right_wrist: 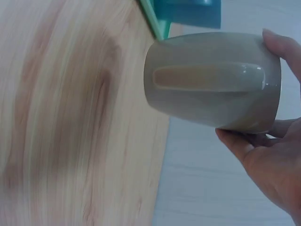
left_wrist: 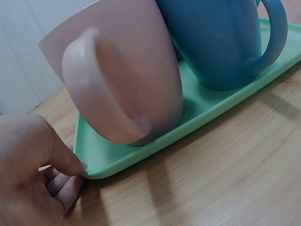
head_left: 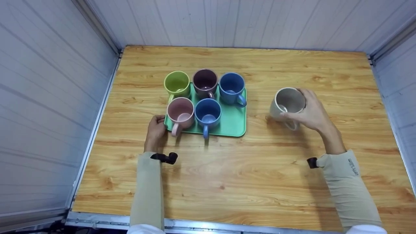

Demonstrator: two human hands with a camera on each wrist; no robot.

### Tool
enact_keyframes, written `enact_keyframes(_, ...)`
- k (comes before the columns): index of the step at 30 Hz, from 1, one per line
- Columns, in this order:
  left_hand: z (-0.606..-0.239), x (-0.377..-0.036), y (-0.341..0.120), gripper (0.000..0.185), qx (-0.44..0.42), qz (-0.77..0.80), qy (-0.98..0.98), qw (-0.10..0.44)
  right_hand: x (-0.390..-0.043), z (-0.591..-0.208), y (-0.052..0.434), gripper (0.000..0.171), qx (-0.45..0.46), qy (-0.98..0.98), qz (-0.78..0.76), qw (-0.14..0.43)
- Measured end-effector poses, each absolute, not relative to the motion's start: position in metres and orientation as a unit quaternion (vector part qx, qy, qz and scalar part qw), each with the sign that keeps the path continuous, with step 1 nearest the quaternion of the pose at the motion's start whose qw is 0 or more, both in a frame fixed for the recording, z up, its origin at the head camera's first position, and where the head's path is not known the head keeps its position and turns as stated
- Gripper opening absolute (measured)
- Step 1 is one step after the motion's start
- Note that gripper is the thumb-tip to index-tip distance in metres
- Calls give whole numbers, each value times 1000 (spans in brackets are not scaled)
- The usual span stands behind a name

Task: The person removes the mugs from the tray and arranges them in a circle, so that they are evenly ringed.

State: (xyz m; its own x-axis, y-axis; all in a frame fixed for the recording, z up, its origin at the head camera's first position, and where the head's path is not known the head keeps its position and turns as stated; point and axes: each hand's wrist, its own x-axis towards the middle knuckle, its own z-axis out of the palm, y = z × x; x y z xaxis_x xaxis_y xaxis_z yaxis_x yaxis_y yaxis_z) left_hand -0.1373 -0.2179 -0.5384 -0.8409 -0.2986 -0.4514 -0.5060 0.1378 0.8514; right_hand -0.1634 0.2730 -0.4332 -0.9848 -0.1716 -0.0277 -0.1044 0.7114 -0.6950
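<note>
On the table a green tray [head_left: 234,122] carries several mugs. A pink mug [head_left: 177,122] and a blue mug [head_left: 208,122] form its near row. Behind them stand a yellow-green mug [head_left: 177,81], a dark purple mug [head_left: 205,79] and another blue mug [head_left: 231,84]. My left hand [head_left: 156,130] grips the tray's near left corner, thumb on the rim and fingers curled below it. To the right of the tray, my right hand [head_left: 310,110] holds a grey mug [right_wrist: 207,84] around its rim end. This mug appears lifted off the wood, its handle toward me.
The wooden table [head_left: 227,182] is enclosed by pale panels at the left, back and right. A metal rail [head_left: 195,225] runs along its front edge. The tray's right front part shows bare green surface beside the near blue mug.
</note>
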Motion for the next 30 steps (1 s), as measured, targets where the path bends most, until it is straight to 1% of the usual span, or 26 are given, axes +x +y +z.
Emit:
enact_keyframes(11,-539,-137,-218,38,-268,629,725,80,-177,-432,307,100,-68,928,-358,78)
enact_keyframes(18,-540,-137,-218,38,-267,605,746,80,-188,-432,327,103,-64,934,-339,95)
enact_keyframes(23,-539,-138,-219,37,-269,595,753,77,-192,-435,336,107,-56,932,-343,98)
enact_keyframes(30,-539,-138,-219,38,-276,595,750,82,-199,-441,341,107,-46,936,-338,88)
